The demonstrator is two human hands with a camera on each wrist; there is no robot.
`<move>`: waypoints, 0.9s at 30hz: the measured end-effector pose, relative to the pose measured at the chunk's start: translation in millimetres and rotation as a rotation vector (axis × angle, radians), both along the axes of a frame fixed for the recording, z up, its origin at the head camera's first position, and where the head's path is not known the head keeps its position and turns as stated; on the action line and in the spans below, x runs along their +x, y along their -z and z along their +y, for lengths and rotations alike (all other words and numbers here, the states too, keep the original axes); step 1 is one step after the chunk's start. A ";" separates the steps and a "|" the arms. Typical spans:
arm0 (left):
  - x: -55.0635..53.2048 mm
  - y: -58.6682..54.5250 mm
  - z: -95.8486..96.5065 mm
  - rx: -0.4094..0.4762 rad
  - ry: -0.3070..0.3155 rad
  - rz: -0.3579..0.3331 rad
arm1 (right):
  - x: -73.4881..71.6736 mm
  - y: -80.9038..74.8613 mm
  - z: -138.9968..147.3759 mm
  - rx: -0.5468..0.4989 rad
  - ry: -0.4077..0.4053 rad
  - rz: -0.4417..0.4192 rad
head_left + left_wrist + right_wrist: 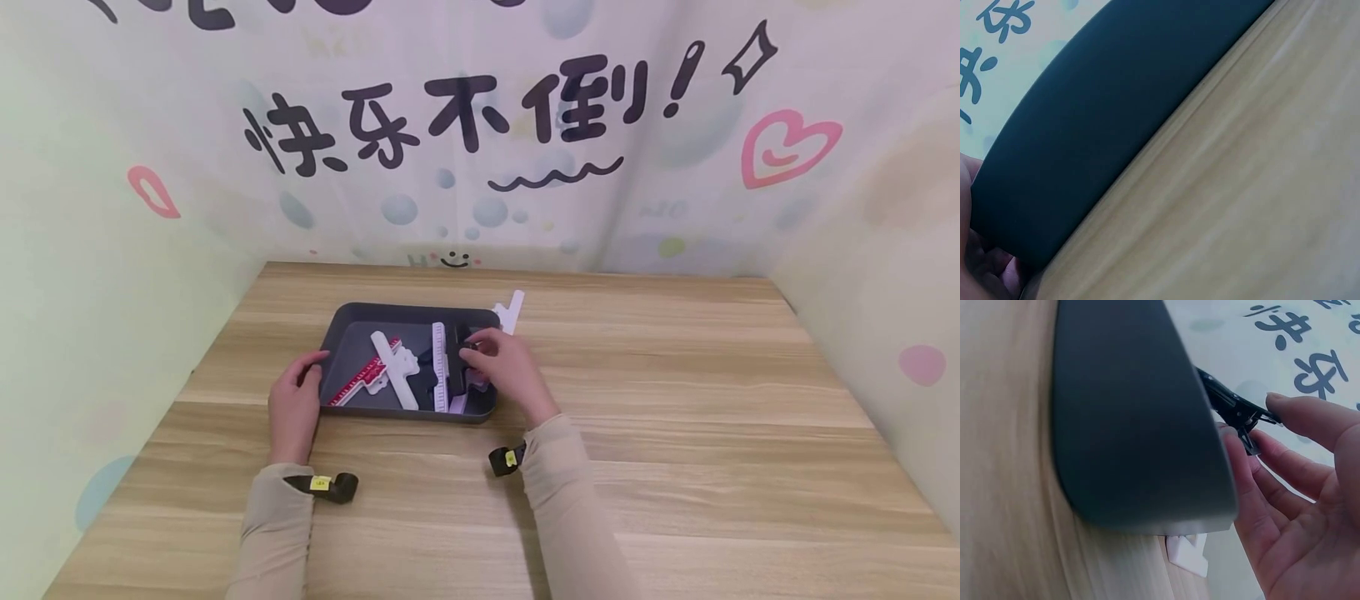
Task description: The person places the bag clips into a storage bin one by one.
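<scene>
A dark grey tray [405,414] holds several long ruler clips. My left hand [295,408] grips the tray's left side, fingertips over the rim and thumb near the wall. Inside, a white clip [394,372] lies across a red clip [354,385], with a white ruler-edged clip [439,367] to their right. At the tray's right side my right hand [512,371] pinches a black clip [454,360] between thumb and fingers. The right wrist view shows the thumb on the handle of this black clip [1235,409], partly behind the tray wall [1135,425].
Another white clip [513,312] sits past the tray's back right corner. The tray stands on a wood-grain table [675,417]. A printed curtain [637,225] hangs along the back edge, and pale walls flank both sides.
</scene>
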State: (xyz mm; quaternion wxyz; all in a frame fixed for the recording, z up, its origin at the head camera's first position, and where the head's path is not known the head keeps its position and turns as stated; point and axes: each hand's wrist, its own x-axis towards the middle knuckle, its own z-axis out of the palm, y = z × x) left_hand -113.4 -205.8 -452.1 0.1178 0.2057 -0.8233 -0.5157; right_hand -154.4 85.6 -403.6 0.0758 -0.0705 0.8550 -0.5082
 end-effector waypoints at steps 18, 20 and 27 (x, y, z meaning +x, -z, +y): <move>-0.7 0.1 0.1 -0.002 0.002 0.002 | 2.0 2.9 -8.3 0.212 -0.047 0.098; -0.6 0.1 0.2 -0.001 0.001 0.007 | 2.1 3.4 -8.6 0.239 -0.054 0.110; 0.3 0.0 0.5 0.002 -0.004 0.022 | 2.3 5.1 -10.5 0.329 -0.066 0.122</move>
